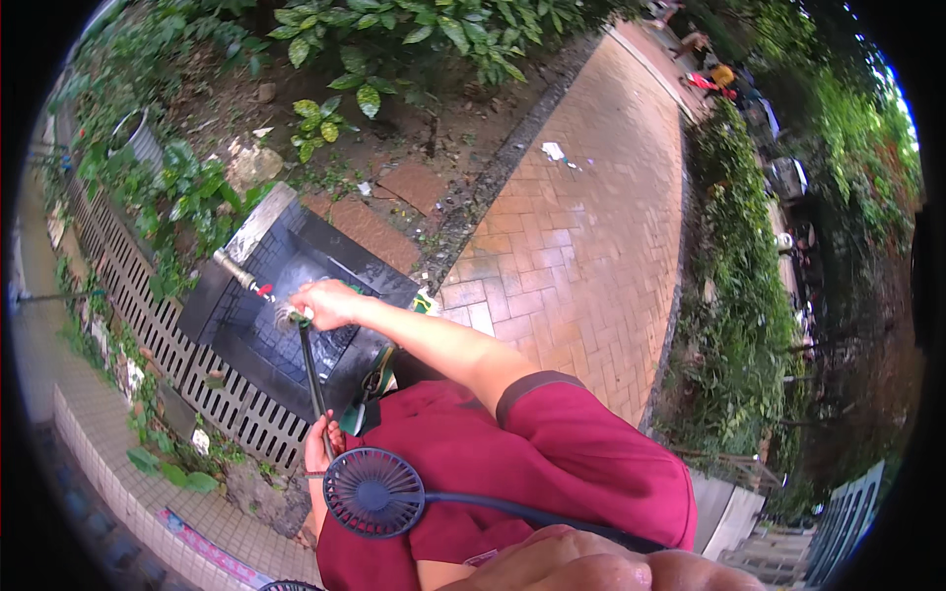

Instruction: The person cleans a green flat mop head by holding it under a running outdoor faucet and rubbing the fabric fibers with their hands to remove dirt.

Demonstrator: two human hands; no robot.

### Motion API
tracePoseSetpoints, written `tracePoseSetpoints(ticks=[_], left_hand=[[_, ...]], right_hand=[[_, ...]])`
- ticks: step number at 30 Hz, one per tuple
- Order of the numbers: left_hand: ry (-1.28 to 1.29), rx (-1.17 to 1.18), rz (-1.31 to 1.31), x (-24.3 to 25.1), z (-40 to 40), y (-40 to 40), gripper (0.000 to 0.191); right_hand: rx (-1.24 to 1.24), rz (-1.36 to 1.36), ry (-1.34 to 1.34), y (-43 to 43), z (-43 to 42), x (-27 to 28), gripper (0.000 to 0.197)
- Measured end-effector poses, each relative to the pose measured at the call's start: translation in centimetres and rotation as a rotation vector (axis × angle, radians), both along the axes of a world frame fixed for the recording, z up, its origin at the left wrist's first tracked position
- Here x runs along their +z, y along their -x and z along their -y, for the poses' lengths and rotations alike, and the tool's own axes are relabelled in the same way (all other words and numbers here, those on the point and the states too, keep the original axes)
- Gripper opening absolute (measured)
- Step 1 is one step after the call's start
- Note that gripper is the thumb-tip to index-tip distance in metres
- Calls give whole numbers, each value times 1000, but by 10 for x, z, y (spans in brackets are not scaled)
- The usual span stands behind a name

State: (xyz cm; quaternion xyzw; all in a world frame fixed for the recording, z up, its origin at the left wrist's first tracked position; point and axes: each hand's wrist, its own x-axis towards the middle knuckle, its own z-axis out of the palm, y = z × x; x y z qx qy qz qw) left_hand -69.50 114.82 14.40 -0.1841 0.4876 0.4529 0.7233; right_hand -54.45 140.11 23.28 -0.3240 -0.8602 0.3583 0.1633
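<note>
A mop's dark pole (313, 369) slants from near my body into a dark tiled wash basin (244, 351). My left hand (323, 439) is closed around the pole's near part. My right hand (327, 303) reaches over the basin with its fingers closed at the mop head (287, 316), whose greyish strands show beside the fist. Just left of that fist, a water tap (262, 290) with a red handle ends a metal pipe (233, 270) from the basin wall. Part of the mop head is hidden by my fingers.
Slotted drain covers (244, 414) run along the basin's left side. Planted soil with leafy shrubs (436, 29) lies beyond. A wet brick path (576, 244) stretches to the right. A neck fan (374, 493) hangs at my chest. People (717, 77) are far off.
</note>
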Motion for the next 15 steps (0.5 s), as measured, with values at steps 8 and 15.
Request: tracePoseSetpoints(ticks=[8, 15], left_hand=[[-59, 46, 265, 9, -2, -15, 17], [-81, 93, 157, 3, -6, -40, 21]], right_hand=[[27, 96, 43, 18, -20, 12, 17], [42, 120, 15, 23, -25, 14, 11]])
